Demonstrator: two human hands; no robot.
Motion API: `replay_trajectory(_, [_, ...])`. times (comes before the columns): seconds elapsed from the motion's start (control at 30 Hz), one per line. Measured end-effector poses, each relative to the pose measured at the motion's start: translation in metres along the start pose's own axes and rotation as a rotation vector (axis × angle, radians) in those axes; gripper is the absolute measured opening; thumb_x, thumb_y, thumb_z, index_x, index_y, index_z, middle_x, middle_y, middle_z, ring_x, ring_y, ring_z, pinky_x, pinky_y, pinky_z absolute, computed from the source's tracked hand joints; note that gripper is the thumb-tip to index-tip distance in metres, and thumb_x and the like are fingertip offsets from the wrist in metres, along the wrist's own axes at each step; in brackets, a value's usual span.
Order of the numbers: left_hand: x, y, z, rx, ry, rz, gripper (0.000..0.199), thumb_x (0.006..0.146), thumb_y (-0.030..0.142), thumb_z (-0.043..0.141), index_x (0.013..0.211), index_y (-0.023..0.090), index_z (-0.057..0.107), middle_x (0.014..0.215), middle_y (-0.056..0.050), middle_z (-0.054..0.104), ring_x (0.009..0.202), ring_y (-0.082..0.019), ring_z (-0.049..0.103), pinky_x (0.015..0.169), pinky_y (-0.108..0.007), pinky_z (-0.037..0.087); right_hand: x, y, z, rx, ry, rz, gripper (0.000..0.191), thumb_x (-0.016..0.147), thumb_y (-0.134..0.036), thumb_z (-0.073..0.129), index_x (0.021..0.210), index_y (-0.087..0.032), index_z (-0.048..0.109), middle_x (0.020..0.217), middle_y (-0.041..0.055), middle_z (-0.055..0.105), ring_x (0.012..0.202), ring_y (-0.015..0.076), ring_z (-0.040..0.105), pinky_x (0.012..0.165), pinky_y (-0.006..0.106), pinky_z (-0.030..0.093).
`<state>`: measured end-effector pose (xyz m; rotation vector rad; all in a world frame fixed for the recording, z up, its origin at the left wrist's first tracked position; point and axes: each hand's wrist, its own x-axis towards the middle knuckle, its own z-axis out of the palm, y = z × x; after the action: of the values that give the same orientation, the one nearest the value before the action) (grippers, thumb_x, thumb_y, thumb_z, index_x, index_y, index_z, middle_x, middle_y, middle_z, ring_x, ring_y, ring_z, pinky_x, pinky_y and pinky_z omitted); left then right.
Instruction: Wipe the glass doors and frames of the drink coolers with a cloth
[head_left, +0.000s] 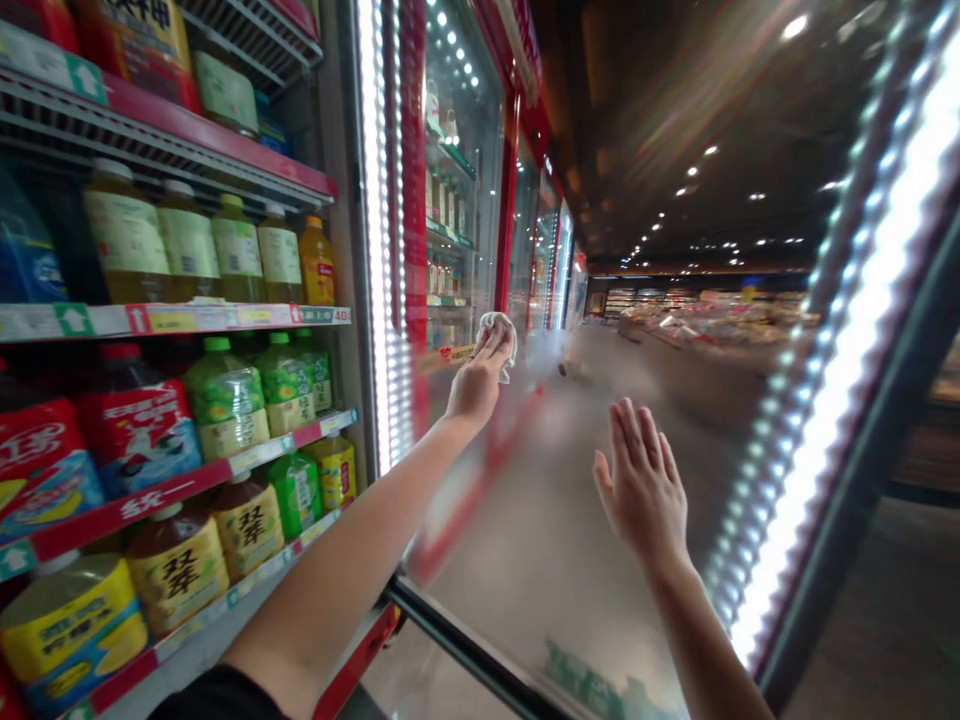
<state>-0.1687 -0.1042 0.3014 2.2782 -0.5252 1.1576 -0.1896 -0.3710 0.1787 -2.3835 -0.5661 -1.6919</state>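
A crumpled white cloth (499, 335) was pressed flat against the misted glass door (540, 540) of an open drinks cooler by the left hand (480, 380), whose fingers were laid over the cloth rather than curled around it, holding it to the pane. The cloth sat high on the glass, near the door's hinged edge beside the bright vertical strip of white lights (379, 230). The right hand (641, 485) was held open, fingers spread and straight, palm towards the same glass and lower on the pane than the cloth; whether the palm touched the glass could not be told. Nothing was gripped by it. To the hinge side of the door, red-edged wire shelves (225, 465) were seen inside the cooler, stocked with green-capped tea bottles (225, 400) and yellow-labelled brown bottles (247, 525). At the far edge of the door, a second lit strip (832, 400) ran down its frame.
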Motion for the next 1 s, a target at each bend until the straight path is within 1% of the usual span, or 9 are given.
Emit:
replay_trajectory(0.1, [0.0, 0.009, 0.007, -0.001, -0.029, 0.054, 0.092, 0.098, -0.009, 0.037, 0.173, 0.044, 0.038, 0.18, 0.008, 0.034, 0.171, -0.022, 0.026, 0.141, -0.044, 0.033, -0.001, 0.005, 0.004, -0.006, 0.006, 0.0, 0.094, 0.11, -0.025, 0.056, 0.182, -0.026, -0.004, 0.183, 0.0112, 0.034, 0.166, 0.0338, 0.043, 0.132, 0.057, 0.045])
replay_trajectory(0.2, [0.01, 0.017, 0.009, 0.01, -0.025, 0.108, 0.094, 0.098, -0.01, 0.037, 0.174, 0.045, 0.034, 0.18, 0.009, 0.034, 0.171, -0.021, 0.026, 0.143, -0.043, 0.029, 0.0, 0.008, 0.001, 0.011, -0.001, -0.02, 0.092, 0.111, -0.025, 0.055, 0.182, -0.027, -0.003, 0.183, 0.0103, 0.034, 0.166, 0.0327, 0.042, 0.133, 0.056, 0.044])
replay_trajectory(0.33, [0.017, 0.024, 0.018, 0.034, 0.031, 0.126, 0.095, 0.096, -0.012, 0.032, 0.175, 0.042, 0.036, 0.18, 0.008, 0.038, 0.172, -0.018, 0.024, 0.143, -0.041, 0.027, -0.001, 0.011, -0.005, 0.033, -0.015, -0.02, 0.092, 0.112, -0.024, 0.053, 0.182, -0.028, -0.007, 0.183, 0.0094, 0.034, 0.167, 0.032, 0.041, 0.132, 0.056, 0.046])
replay_trajectory(0.4, [0.013, 0.023, 0.02, 0.062, 0.017, 0.163, 0.092, 0.097, -0.012, 0.031, 0.174, 0.038, 0.04, 0.181, 0.005, 0.038, 0.172, -0.017, 0.023, 0.142, -0.04, 0.03, -0.004, 0.013, -0.008, 0.041, -0.029, -0.025, 0.092, 0.112, -0.024, 0.052, 0.182, -0.029, -0.008, 0.183, 0.0095, 0.035, 0.166, 0.0319, 0.042, 0.131, 0.055, 0.048])
replay_trajectory(0.57, [0.016, 0.008, 0.0, 0.171, -0.147, 0.31, 0.085, 0.099, -0.011, 0.033, 0.169, 0.035, 0.05, 0.179, 0.004, 0.044, 0.17, -0.016, 0.031, 0.14, -0.037, 0.034, -0.013, 0.014, -0.008, 0.07, -0.061, -0.014, 0.093, 0.113, -0.024, 0.052, 0.181, -0.029, -0.01, 0.184, 0.0099, 0.034, 0.168, 0.0319, 0.038, 0.131, 0.056, 0.047])
replay_trajectory(0.67, [0.032, 0.012, -0.007, 0.149, -0.069, 0.241, 0.092, 0.095, -0.013, 0.034, 0.171, 0.035, 0.046, 0.18, 0.004, 0.042, 0.172, -0.018, 0.026, 0.14, -0.038, 0.034, -0.015, 0.014, -0.006, 0.086, -0.061, -0.006, 0.092, 0.113, -0.024, 0.051, 0.181, -0.029, -0.011, 0.185, 0.0097, 0.03, 0.17, 0.032, 0.035, 0.133, 0.056, 0.045])
replay_trajectory(0.73, [0.042, 0.022, 0.0, 0.104, -0.02, 0.237, 0.093, 0.095, -0.013, 0.033, 0.173, 0.035, 0.042, 0.181, 0.004, 0.039, 0.173, -0.019, 0.023, 0.142, -0.039, 0.03, -0.015, 0.013, -0.005, 0.084, -0.062, -0.004, 0.092, 0.113, -0.024, 0.05, 0.181, -0.028, -0.011, 0.186, 0.0104, 0.029, 0.17, 0.0323, 0.035, 0.132, 0.056, 0.046])
replay_trajectory(0.87, [0.041, 0.039, 0.022, 0.08, -0.042, 0.374, 0.094, 0.096, -0.012, 0.03, 0.177, 0.036, 0.033, 0.183, 0.004, 0.037, 0.173, -0.017, 0.022, 0.144, -0.042, 0.024, -0.016, 0.014, -0.006, 0.101, -0.075, 0.005, 0.092, 0.113, -0.023, 0.05, 0.181, -0.028, -0.012, 0.186, 0.0108, 0.03, 0.17, 0.0314, 0.034, 0.133, 0.056, 0.045])
replay_trajectory(1.0, [0.028, 0.021, 0.02, 0.144, -0.059, 0.417, 0.092, 0.096, -0.012, 0.033, 0.176, 0.033, 0.036, 0.181, 0.002, 0.041, 0.172, -0.017, 0.029, 0.142, -0.042, 0.031, -0.024, 0.017, -0.012, 0.121, -0.071, 0.023, 0.092, 0.113, -0.022, 0.051, 0.181, -0.031, -0.01, 0.185, 0.01, 0.031, 0.171, 0.0314, 0.033, 0.135, 0.057, 0.041])
